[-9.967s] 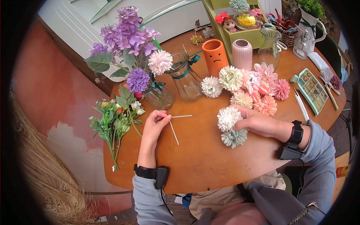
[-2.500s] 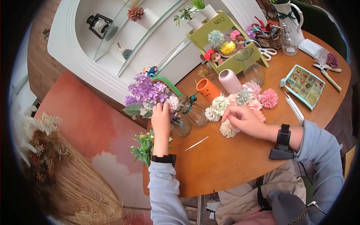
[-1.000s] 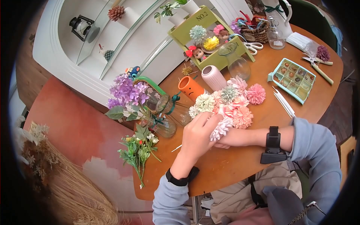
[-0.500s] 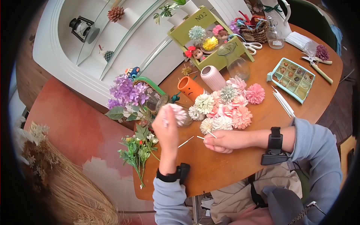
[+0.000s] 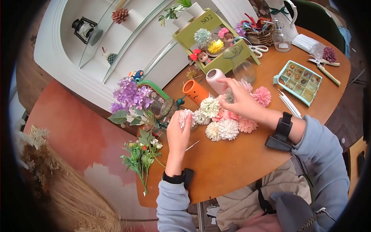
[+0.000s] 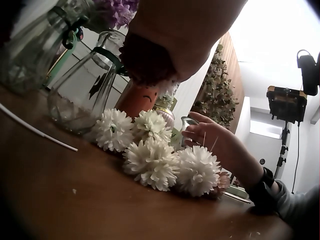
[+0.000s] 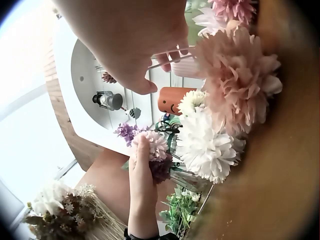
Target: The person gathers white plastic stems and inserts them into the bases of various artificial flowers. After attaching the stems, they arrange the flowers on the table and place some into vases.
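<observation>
My left hand (image 5: 178, 140) grips a pale pink flower (image 5: 184, 118) beside the glass vases; in the right wrist view a dark purple bloom (image 7: 161, 170) shows under the pink one at that hand. My right hand (image 5: 243, 99) hangs over the back of the flower pile, near the pink ribbed vase (image 5: 215, 79), with thumb and forefinger apart. Thin white sticks (image 7: 172, 51) are held by its lower fingers. Below it lie a white flower (image 5: 228, 129), a cream flower (image 5: 213, 131) and several pink ones. A single white stick (image 5: 192, 145) lies right of my left hand.
An orange vase (image 5: 193, 92) stands behind the pile, purple flowers (image 5: 129, 94) in glass at its left. Green sprigs (image 5: 141, 160) lie at the table's left. Rightward are more white sticks (image 5: 290, 103), a compartment box (image 5: 299, 83) and pliers (image 5: 328, 73).
My right hand has risen from the table's front to above the flower pile, its thumb and forefinger now spread. My left hand has shifted slightly right and down, still with the pale pink flower.
</observation>
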{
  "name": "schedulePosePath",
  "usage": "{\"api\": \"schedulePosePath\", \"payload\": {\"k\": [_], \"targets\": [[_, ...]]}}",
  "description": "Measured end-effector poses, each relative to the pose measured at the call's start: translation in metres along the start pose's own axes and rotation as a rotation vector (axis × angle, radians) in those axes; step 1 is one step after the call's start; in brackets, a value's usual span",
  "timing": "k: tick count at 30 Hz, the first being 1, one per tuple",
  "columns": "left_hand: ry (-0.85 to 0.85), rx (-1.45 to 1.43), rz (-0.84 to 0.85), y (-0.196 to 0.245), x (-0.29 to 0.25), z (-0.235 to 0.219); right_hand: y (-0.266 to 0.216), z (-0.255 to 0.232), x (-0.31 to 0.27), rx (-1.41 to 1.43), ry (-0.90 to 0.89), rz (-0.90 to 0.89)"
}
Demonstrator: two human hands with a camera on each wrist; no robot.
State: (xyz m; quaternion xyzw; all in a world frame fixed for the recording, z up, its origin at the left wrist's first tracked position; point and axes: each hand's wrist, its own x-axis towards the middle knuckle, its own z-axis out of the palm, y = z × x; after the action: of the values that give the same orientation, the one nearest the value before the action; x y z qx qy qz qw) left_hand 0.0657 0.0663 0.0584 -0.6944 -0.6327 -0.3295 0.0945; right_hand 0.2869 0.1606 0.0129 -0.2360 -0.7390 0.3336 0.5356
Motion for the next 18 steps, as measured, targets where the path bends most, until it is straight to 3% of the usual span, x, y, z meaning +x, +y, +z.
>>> {"api": "schedulePosePath", "payload": {"k": [5, 7, 11, 15, 18], "targets": [[-0.028, 0.041, 0.008, -0.008, -0.008, -0.010, -0.005, 0.009, 0.000, 0.163, 0.088, -0.134], [-0.078, 0.018, -0.021, -0.007, -0.012, -0.017, -0.007, 0.009, -0.004, 0.270, 0.026, -0.092], [-0.355, 0.119, 0.131, -0.020, -0.020, -0.020, -0.021, 0.009, -0.012, 0.503, -0.123, 0.057], [-0.414, 0.049, 0.235, -0.015, -0.027, -0.013, -0.012, 0.021, -0.017, 0.545, -0.155, 0.067], [-0.305, 0.202, 0.359, -0.014, -0.025, -0.018, -0.003, 0.027, -0.019, 0.586, -0.189, 0.080]]}}
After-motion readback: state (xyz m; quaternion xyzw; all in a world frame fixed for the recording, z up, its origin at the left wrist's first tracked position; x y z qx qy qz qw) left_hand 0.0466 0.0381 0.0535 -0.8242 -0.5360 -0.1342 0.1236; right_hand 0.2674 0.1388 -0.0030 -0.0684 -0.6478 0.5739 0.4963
